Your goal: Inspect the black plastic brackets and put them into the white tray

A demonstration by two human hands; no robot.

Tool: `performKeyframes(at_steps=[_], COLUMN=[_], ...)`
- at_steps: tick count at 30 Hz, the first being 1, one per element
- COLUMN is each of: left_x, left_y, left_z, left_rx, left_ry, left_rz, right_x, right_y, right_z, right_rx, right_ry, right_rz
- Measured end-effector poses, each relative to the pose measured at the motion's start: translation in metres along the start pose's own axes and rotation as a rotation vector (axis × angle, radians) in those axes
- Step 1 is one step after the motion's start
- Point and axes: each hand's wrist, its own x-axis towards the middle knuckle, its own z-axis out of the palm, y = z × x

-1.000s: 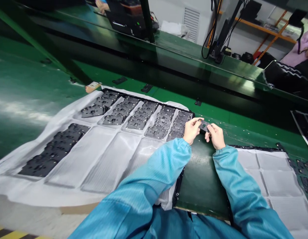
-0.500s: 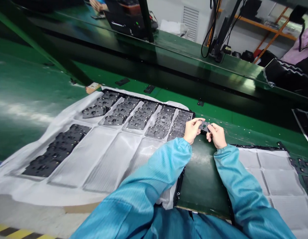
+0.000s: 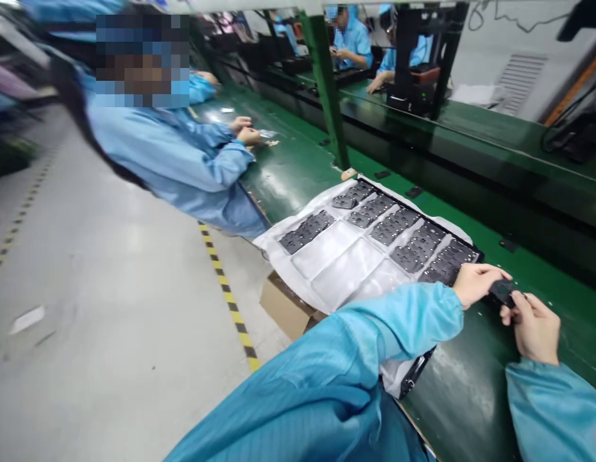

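Note:
Between my two hands is a small flat black plate-like part [image 3: 502, 292] with cut-outs. My left hand [image 3: 478, 284] pinches its left end, and my right hand [image 3: 532, 321] grips its right end with thumb and fingers. The part is held above the green bench, just right of a tray lined with white sheet [image 3: 343, 247]. Similar black parts [image 3: 396, 224] lie in overlapping rows in the tray's far compartments. One nearer compartment at the left holds another row [image 3: 306, 232].
A co-worker in a blue smock [image 3: 172, 154] sits at the bench on the left. A green post [image 3: 326, 83] rises behind the tray. Loose black pieces [image 3: 414, 192] lie along the bench's back strip. A cardboard box [image 3: 285, 305] stands below the tray.
The view has swung left, bringing the co-worker and floor into sight; the tray and my hands now appear further right. Both hands still hold the black part.

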Motion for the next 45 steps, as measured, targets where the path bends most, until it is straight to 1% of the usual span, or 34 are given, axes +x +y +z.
performKeyframes(at_steps=[2,3,5,7,8,9,10,12,13,15,16,17,18,19,20,21,23,24,26,27,29,30,31,32,33,34,36,37,38,39,41,43,44,45], left_x=[0.002,0.005,0.011,0.016,0.016,0.014,0.01,-0.003,-0.011,-0.023,-0.029,-0.033,-0.037,-0.04,-0.042,-0.042,-0.037,-0.031,-0.018,-0.009,0.011,0.022,0.035,0.049,0.063,0.077,0.102,0.111,0.118,0.123,0.127,0.128,0.128,0.128], left_y=[0.014,0.026,0.062,0.107,0.129,0.15,0.169,0.2,0.212,0.229,0.234,0.236,0.235,0.232,0.226,0.22,0.211,0.21,0.218,0.226,0.243,0.249,0.25,0.245,0.234,0.216,0.165,0.135,0.106,0.077,0.029,-0.003,-0.013,-0.021], left_z=[0.001,0.0,-0.009,-0.031,-0.048,-0.069,-0.094,-0.155,-0.189,-0.258,-0.288,-0.313,-0.332,-0.344,-0.35,-0.351,-0.343,-0.337,-0.323,-0.315,-0.293,-0.277,-0.259,-0.237,-0.212,-0.185,-0.126,-0.096,-0.065,-0.034,0.023,0.07,0.087,0.099], left_rx=[0.005,-0.005,-0.021,0.019,0.081,0.168,0.273,0.475,0.576,0.802,0.899,0.966,1.0,1.016,1.021,1.02,1.042,1.078,1.183,1.234,1.285,1.28,1.264,1.244,1.229,1.224,1.264,1.302,1.344,1.385,1.444,1.469,1.464,1.454], left_ry=[-0.041,-0.07,-0.118,-0.129,-0.109,-0.072,-0.021,0.139,0.225,0.39,0.473,0.525,0.543,0.531,0.495,0.442,0.305,0.239,0.14,0.112,0.103,0.101,0.089,0.058,-0.012,-0.101,-0.284,-0.326,-0.326,-0.292,-0.19,-0.151,-0.159,-0.172], left_rz=[0.064,0.117,0.25,0.358,0.388,0.382,0.384,0.395,0.385,0.295,0.223,0.151,0.091,0.048,0.017,-0.007,-0.059,-0.078,-0.059,-0.012,0.15,0.238,0.321,0.383,0.403,0.388,0.299,0.247,0.193,0.134,0.021,-0.045,-0.055,-0.061], right_x=[0.001,0.002,0.003,0.004,0.004,0.004,0.003,0.001,0.001,0.001,0.002,0.003,0.004,0.005,0.006,0.006,0.005,0.004,0.003,0.002,0.004,0.005,0.006,0.007,0.007,0.006,0.002,0.0,-0.002,-0.002,-0.001,0.001,0.002,0.002], right_y=[-0.001,-0.003,-0.004,-0.005,-0.004,-0.003,-0.002,0.0,0.001,0.004,0.006,0.008,0.011,0.013,0.015,0.016,0.018,0.017,0.016,0.016,0.015,0.015,0.015,0.015,0.015,0.014,0.009,0.007,0.005,0.004,0.005,0.009,0.012,0.013], right_z=[0.0,0.0,0.0,0.001,0.002,0.003,0.004,0.005,0.006,0.007,0.007,0.007,0.007,0.007,0.006,0.006,0.005,0.005,0.005,0.005,0.006,0.007,0.008,0.009,0.01,0.011,0.013,0.014,0.015,0.016,0.017,0.015,0.014,0.013], right_rx=[0.043,0.079,0.143,0.17,0.166,0.156,0.141,0.094,0.066,0.01,-0.013,-0.031,-0.045,-0.056,-0.064,-0.071,-0.08,-0.081,-0.077,-0.076,-0.082,-0.087,-0.091,-0.093,-0.092,-0.089,-0.082,-0.082,-0.081,-0.088,-0.098,-0.127,-0.15,-0.167], right_ry=[0.008,0.009,0.009,0.017,0.018,0.018,0.016,-0.017,-0.041,-0.091,-0.114,-0.132,-0.143,-0.152,-0.156,-0.158,-0.152,-0.148,-0.145,-0.152,-0.17,-0.172,-0.169,-0.165,-0.162,-0.16,-0.17,-0.176,-0.175,-0.176,-0.173,-0.157,-0.135,-0.118], right_rz=[-0.023,-0.028,-0.024,-0.018,-0.014,-0.011,-0.007,0.013,0.026,0.045,0.053,0.059,0.064,0.068,0.072,0.073,0.072,0.069,0.057,0.053,0.05,0.05,0.052,0.054,0.054,0.054,0.046,0.04,0.042,0.043,0.043,0.031,0.022,0.013])
